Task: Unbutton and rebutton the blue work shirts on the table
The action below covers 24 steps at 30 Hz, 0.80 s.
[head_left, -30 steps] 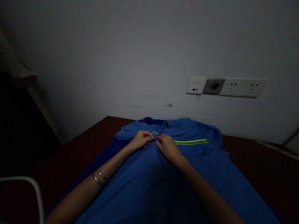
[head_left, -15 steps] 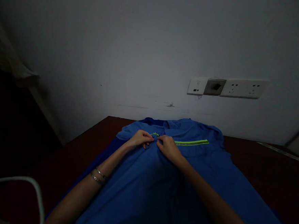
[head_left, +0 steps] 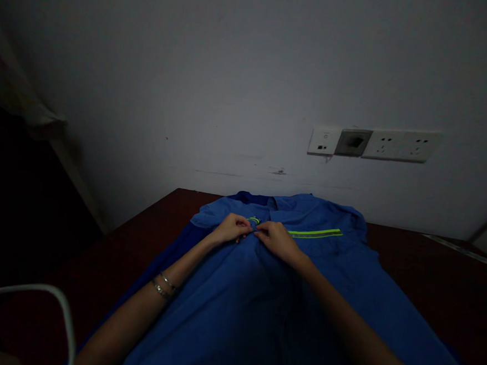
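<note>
A blue work jacket (head_left: 329, 272) with a yellow-green and grey reflective stripe (head_left: 319, 234) lies spread out, its collar toward the wall. My left hand (head_left: 232, 228) pinches the cloth at the jacket's front opening, just below a short piece of the stripe. Facing it, my right hand (head_left: 278, 240) pinches the other side of the opening, fingertips almost touching those of the left. Whether a button sits between the fingers is too small and dark to tell. Two bracelets circle my left wrist.
Under the jacket is a dark red-brown table (head_left: 157, 221), its far edge against a grey-white wall (head_left: 234, 82). Sockets and switches (head_left: 400, 145) are on the wall at right. A white cable (head_left: 58, 297) curves at lower left. Pale cloth (head_left: 28, 100) hangs at far left.
Both hands stay at the front opening, with only a slight shift of the fingers. A little more of the short stripe piece shows above them. The whole view has moved slightly.
</note>
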Each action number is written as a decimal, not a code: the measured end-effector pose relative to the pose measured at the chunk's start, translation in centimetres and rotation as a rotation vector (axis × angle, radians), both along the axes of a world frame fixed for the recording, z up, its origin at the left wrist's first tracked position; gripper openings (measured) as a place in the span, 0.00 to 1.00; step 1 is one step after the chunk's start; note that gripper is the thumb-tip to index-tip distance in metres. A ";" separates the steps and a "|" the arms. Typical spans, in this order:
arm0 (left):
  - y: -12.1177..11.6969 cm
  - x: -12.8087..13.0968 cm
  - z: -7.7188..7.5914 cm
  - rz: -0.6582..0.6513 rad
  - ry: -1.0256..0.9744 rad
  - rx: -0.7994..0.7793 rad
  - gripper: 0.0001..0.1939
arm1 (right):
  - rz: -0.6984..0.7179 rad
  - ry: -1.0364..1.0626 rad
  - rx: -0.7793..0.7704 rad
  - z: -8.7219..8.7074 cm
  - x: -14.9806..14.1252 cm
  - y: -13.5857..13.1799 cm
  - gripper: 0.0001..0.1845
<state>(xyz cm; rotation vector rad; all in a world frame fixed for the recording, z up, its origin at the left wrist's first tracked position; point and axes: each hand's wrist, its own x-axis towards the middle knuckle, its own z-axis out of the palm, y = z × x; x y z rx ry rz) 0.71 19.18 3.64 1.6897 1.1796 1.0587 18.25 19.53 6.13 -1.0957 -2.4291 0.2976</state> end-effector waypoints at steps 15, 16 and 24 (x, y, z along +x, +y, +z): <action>-1.8 1.1 1.5 0.093 0.509 0.548 0.05 | -0.082 0.466 -0.356 -1.5 -0.8 1.6 0.18; -1.8 1.1 1.4 0.087 0.517 0.574 0.05 | -0.082 0.482 -0.382 -1.4 -0.8 1.7 0.17; -1.6 0.7 0.5 0.035 0.515 0.730 0.07 | -0.094 0.571 -0.418 -1.1 -1.0 1.4 0.14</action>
